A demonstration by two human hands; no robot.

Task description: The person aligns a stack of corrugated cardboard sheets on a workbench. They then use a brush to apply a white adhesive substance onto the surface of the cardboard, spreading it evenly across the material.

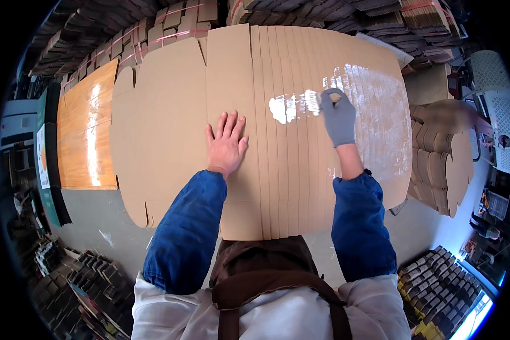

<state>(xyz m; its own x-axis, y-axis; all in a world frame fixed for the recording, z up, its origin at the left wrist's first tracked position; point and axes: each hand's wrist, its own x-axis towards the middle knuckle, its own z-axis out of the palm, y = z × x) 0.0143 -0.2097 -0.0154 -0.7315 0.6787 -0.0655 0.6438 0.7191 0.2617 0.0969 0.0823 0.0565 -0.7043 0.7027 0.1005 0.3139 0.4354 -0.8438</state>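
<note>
Fanned flat cardboard sheets lie overlapping in front of me, their edges stepped in narrow strips. My bare left hand rests on the large sheet left of the strips, palm down with fingers spread. In a grey glove, my right hand is closed on what looks like a brush, mostly hidden by the fingers. Its pale end touches the strips. Wet white paste streaks the cardboard left of the glove, and a thinner white coat covers the strips on the right.
An orange wooden board stands at the left, beside a dark green panel. Bundled cardboard stacks line the back. More cut cardboard is piled at the right, near a white perforated chair. Dark stacks fill both lower corners.
</note>
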